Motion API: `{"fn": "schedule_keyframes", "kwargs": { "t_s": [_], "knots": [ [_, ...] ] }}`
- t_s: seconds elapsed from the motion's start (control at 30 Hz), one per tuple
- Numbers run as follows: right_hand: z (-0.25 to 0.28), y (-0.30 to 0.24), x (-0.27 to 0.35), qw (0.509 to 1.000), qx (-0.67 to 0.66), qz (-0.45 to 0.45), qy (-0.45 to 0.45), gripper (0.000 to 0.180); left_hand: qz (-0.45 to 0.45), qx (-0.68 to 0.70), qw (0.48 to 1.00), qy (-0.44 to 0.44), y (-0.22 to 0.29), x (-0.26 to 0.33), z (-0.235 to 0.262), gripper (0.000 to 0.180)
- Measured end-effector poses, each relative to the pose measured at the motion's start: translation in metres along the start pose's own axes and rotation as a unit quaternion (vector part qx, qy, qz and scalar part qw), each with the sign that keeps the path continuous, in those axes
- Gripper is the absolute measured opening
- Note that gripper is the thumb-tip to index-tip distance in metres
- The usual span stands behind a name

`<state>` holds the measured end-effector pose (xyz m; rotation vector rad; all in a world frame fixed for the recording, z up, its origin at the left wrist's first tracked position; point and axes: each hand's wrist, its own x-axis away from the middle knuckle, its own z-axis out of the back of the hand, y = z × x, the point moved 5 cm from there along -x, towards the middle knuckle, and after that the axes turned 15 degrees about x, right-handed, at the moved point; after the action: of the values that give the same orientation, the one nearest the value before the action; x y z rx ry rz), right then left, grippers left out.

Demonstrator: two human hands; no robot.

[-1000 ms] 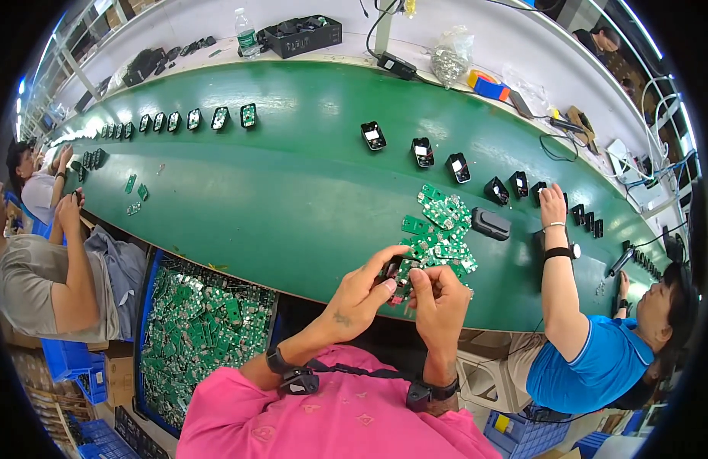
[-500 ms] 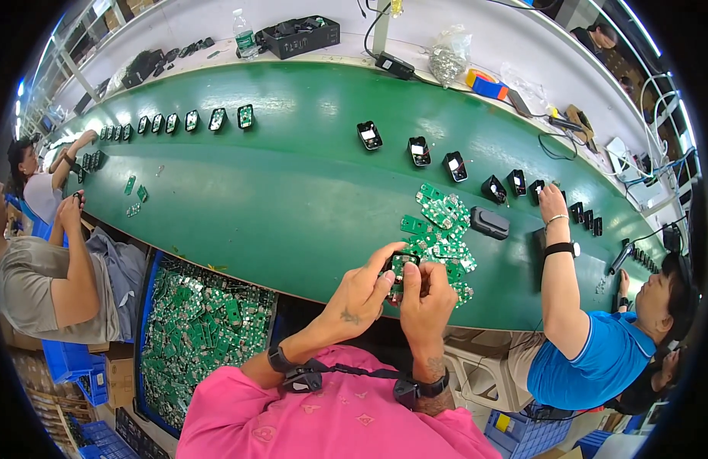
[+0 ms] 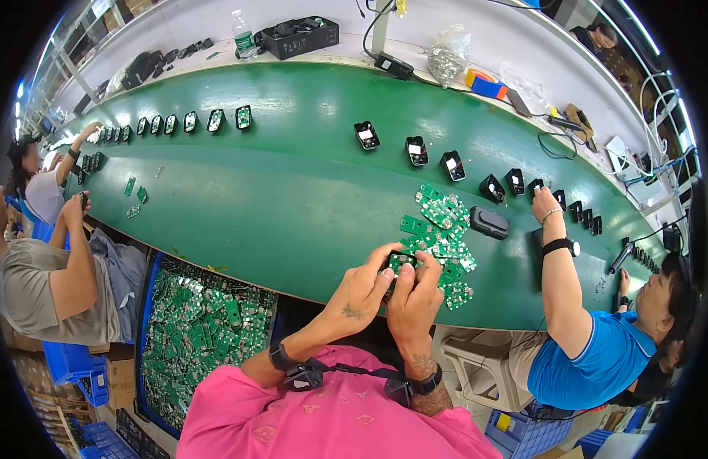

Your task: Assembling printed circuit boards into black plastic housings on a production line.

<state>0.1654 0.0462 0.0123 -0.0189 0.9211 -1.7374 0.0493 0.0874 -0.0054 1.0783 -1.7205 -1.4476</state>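
Now clasping the black housing (image 3: pixel 390 261) between left hand (image 3: pixel 358 294) and right hand (image 3: pixel 414 302), having brought the green board (image 3: pixel 401 262) inside, apparently nearly seated.

The long, smooth surface (image 3: pixel 277 206) is coloured green. Green flat rectangular circuit boards (image 3: pixel 450 216) are speckled with silver and white. The small box-shaped held housing (image 3: pixel 404 254) is rimmed in black. The pink fabric shirt (image 3: pixel 323 409) is patterned with paler motifs.

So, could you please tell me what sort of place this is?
Probably an electronics assembly workshop, judging by the green circuit boards piled on the long workbench and the black casings lined up.
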Motion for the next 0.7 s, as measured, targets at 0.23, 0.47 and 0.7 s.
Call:
{"fn": "schedule_keyframes", "kwargs": {
  "t_s": [0.23,0.47,0.7],
  "knots": [
    [0.006,-0.003,-0.005,0.988,-0.042,-0.006,-0.15,0.034,-0.036,0.028,0.998,0.048,-0.003,0.001,0.005,0.036],
    [0.005,0.003,-0.004,0.984,-0.096,0.012,-0.152,0.042,-0.063,0.007,0.996,0.056,0.012,0.005,0.0,0.033],
    [-0.024,0.014,-0.013,0.984,-0.063,-0.016,-0.164,0.044,-0.061,-0.013,0.996,0.068,-0.016,-0.017,0.014,0.034]
  ]
}}
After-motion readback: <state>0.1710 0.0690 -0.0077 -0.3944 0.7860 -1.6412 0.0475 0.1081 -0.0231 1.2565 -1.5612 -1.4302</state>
